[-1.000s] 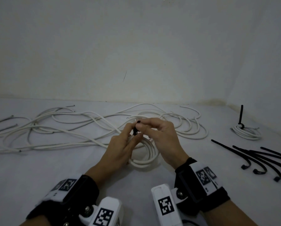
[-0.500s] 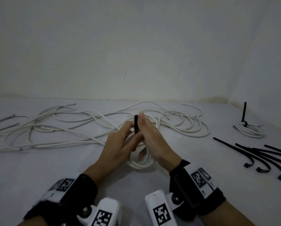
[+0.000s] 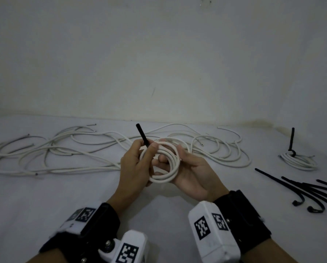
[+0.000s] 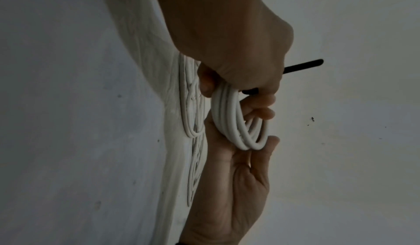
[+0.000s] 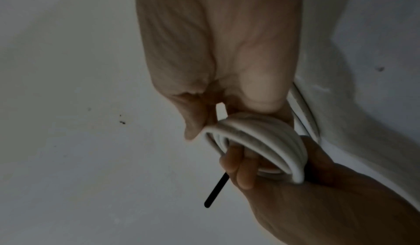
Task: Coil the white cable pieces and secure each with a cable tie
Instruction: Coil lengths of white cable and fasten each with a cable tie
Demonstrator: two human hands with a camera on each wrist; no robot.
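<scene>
Your left hand (image 3: 135,168) is pinching a black cable tie (image 3: 142,136) between thumb and forefinger, and its other fingers are curling round the near-left side of the white coil (image 3: 165,164). Your right hand (image 3: 194,175) is cupping the coil's right side, palm up, fingers curled through the loop.

Head view: the coil is being held above the surface, and the tie's free end is sticking up and away from you, to the coil's upper left.

Left wrist view: the tie (image 4: 303,65) is passing behind your left hand (image 4: 229,33), with a short black stub showing at the coil (image 4: 238,123); your right hand (image 4: 232,186) is supporting the coil from beneath. The head view is not showing that stub.

Right wrist view: several turns of the coil (image 5: 261,141) are lying side by side across your right hand (image 5: 218,51), with the tie (image 5: 216,193) pointing away past the fingers of your left hand (image 5: 318,204).

Beyond the coil, loose white cables (image 3: 73,149) are sprawling over the white surface (image 3: 35,202). Right of the coil, a finished bundle (image 3: 299,160) is sitting with its own tie standing upright, and nearer you spare black ties (image 3: 310,190) are lying in a fan. A pale wall (image 3: 158,63) is rising behind it all.
</scene>
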